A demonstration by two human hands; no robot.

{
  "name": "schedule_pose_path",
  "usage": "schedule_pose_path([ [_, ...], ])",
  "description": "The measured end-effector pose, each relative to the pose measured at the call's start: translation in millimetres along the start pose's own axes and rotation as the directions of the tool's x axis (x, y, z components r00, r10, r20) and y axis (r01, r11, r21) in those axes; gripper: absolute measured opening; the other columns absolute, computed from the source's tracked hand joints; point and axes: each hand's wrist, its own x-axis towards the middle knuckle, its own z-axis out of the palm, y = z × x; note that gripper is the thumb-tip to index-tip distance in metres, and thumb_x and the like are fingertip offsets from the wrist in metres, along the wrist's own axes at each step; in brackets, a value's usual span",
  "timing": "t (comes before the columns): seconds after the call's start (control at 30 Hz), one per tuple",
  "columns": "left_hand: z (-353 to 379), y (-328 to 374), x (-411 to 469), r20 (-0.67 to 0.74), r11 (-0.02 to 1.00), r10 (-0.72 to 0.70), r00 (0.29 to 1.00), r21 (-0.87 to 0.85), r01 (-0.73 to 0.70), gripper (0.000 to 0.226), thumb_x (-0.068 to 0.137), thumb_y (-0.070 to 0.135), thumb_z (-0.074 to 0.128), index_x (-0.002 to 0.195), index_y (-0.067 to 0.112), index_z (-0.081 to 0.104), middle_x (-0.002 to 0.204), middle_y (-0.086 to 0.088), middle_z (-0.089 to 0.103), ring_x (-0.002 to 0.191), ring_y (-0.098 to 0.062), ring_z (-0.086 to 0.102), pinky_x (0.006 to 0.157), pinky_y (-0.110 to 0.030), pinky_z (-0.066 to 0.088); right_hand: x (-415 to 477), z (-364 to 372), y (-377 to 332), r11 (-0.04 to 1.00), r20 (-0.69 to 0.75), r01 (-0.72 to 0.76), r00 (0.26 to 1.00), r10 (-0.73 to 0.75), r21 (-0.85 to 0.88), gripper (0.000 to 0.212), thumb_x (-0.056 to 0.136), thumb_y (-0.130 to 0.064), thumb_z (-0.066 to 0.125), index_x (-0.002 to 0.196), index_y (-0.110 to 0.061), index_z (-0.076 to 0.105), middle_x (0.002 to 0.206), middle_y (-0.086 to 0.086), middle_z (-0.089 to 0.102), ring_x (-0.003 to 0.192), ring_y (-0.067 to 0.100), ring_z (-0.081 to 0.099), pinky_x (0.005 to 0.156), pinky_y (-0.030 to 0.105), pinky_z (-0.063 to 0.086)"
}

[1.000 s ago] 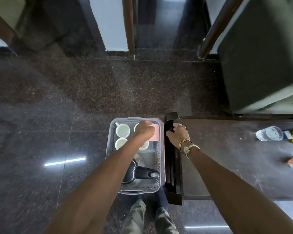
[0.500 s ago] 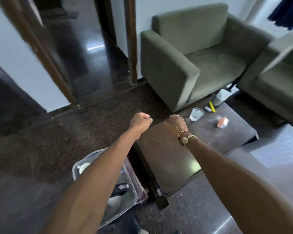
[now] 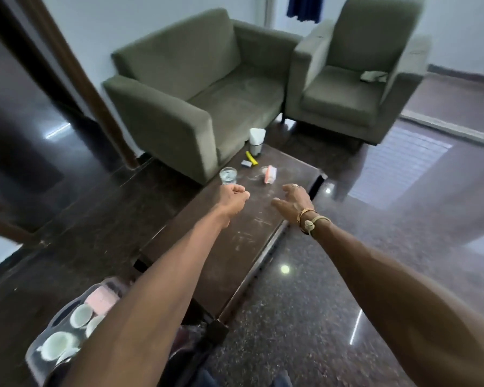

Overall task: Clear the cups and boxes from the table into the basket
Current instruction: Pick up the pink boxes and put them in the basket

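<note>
Left grip (image 3: 234, 198): fingers curled into a fist with nothing in it, hanging over the table (image 3: 229, 247). Right grip (image 3: 294, 203): fingers spread and loose, thumb out, holding nothing, above the table's right-hand long edge (bracelet and cord at the wrist). The grips are apart, and scratched top shows between them.

Just beyond the left grip: clear glass (image 3: 228, 175), upright, near the table's left edge. Beyond the right grip and apart from it: pink box (image 3: 270, 174), lying on the top, short of the far right corner. Farther out: yellow strip (image 3: 251, 158) beside a small grey item (image 3: 246, 163). At the far end: white-topped holder (image 3: 256, 141), close to the sofa (image 3: 196, 88).

Back toward the person: basket (image 3: 37, 358) on the floor, left of the table's near end, partly under the left forearm. It holds white cups (image 3: 81, 315) and a second pink box (image 3: 102, 298).

Right of the right grip: polished floor (image 3: 347, 289) runs wide to the armchair (image 3: 347, 88).
</note>
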Motion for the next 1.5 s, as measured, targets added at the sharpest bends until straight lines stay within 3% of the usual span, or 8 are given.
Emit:
schedule_pose_path([
  [0.13, 69.0, 53.9, -3.6, 0.114, 0.995, 0.088, 0.99, 0.029, -0.092, 0.01, 0.091, 0.004, 0.063, 0.086, 0.013, 0.061, 0.085, -0.01, 0.058, 0.058, -0.011, 0.046, 0.044, -0.015, 0.038, 8.2, -80.0, 37.4, 0.999, -0.132, -0.036, 0.991, 0.037, 0.012, 0.038, 0.08, -0.03, 0.068, 0.111, -0.007, 0.066, 0.118, 0.017, 0.063, 0.111, 0.033, 0.059, 0.087, 0.036, 0.05],
  [0.27, 140.3, 94.0, 5.2, 0.204, 0.983, 0.162, 0.966, 0.057, -0.177, 0.02, 0.091, 0.008, 0.066, 0.109, 0.0, 0.065, 0.106, -0.02, 0.066, 0.085, -0.022, 0.056, 0.072, -0.026, 0.048, 15.3, -144.5, 76.2, 0.989, -0.251, -0.104, 0.96, 0.128, 0.106, 0.053, 0.082, -0.03, 0.069, 0.129, -0.011, 0.059, 0.131, 0.014, 0.058, 0.12, 0.029, 0.057, 0.101, 0.037, 0.048],
  [0.4, 209.5, 112.6, 18.1, 0.308, 0.973, 0.194, 0.931, 0.062, -0.223, 0.016, 0.088, 0.006, 0.067, 0.103, 0.003, 0.066, 0.088, -0.009, 0.061, 0.066, -0.012, 0.052, 0.054, -0.02, 0.041, 23.4, -183.3, 121.1, 0.97, -0.309, -0.195, 0.922, 0.232, 0.147, 0.062, 0.081, -0.033, 0.07, 0.138, -0.011, 0.053, 0.138, 0.012, 0.057, 0.124, 0.029, 0.056, 0.103, 0.035, 0.046],
  [0.67, 299.4, 150.6, 67.3, 0.472, 0.96, 0.163, 0.866, 0.127, -0.25, 0.021, 0.086, 0.012, 0.072, 0.106, 0.006, 0.069, 0.105, -0.02, 0.071, 0.087, -0.026, 0.064, 0.074, -0.031, 0.051, 69.4, -229.2, 172.5, 0.921, -0.348, -0.334, 0.855, 0.385, 0.201, 0.068, 0.082, -0.029, 0.072, 0.141, -0.007, 0.048, 0.142, 0.017, 0.054, 0.128, 0.031, 0.053, 0.107, 0.044, 0.045],
  [1.03, 374.1, 257.8, 123.0, 0.522, 0.922, 0.259, 0.813, 0.118, -0.37, 0.026, 0.08, 0.032, 0.073, 0.104, 0.024, 0.072, 0.105, -0.002, 0.073, 0.1, -0.021, 0.069, 0.088, -0.037, 0.058, 141.5, -326.4, 184.5, 0.908, -0.499, -0.332, 0.76, 0.417, 0.255, 0.067, 0.084, -0.038, 0.072, 0.14, -0.011, 0.048, 0.143, 0.013, 0.052, 0.127, 0.029, 0.054, 0.105, 0.045, 0.046],
  [1.2, 409.4, 258.4, 149.0, 0.527, 0.929, 0.224, 0.82, 0.137, -0.343, 0.017, 0.08, 0.032, 0.073, 0.096, 0.028, 0.07, 0.102, 0.0, 0.073, 0.094, -0.018, 0.069, 0.067, -0.025, 0.054, 181.4, -340.4, 211.0, 0.904, -0.455, -0.36, 0.781, 0.427, 0.231, 0.07, 0.084, -0.038, 0.073, 0.142, -0.01, 0.046, 0.144, 0.013, 0.052, 0.128, 0.029, 0.053, 0.107, 0.044, 0.045],
  [1.37, 433.4, 268.0, 190.9, 0.473, 0.934, 0.201, 0.858, 0.171, -0.313, 0.025, 0.082, 0.029, 0.073, 0.105, 0.019, 0.072, 0.105, -0.006, 0.074, 0.104, -0.025, 0.069, 0.091, -0.04, 0.057, 243.6, -349.0, 231.2, 0.922, -0.379, -0.336, 0.841, 0.386, 0.193, 0.073, 0.082, -0.04, 0.074, 0.143, -0.01, 0.046, 0.144, 0.015, 0.05, 0.13, 0.03, 0.051, 0.107, 0.045, 0.046],
  [1.5, 432.3, 294.4, 228.5, 0.373, 0.956, 0.192, 0.908, 0.139, -0.26, 0.019, 0.083, 0.025, 0.073, 0.101, 0.019, 0.071, 0.104, -0.01, 0.074, 0.103, -0.029, 0.069, 0.09, -0.04, 0.055, 295.0, -369.6, 218.3, 0.952, -0.345, -0.282, 0.887, 0.307, 0.122, 0.073, 0.082, -0.042, 0.073, 0.142, -0.009, 0.048, 0.143, 0.016, 0.052, 0.129, 0.03, 0.052, 0.106, 0.045, 0.047],
])
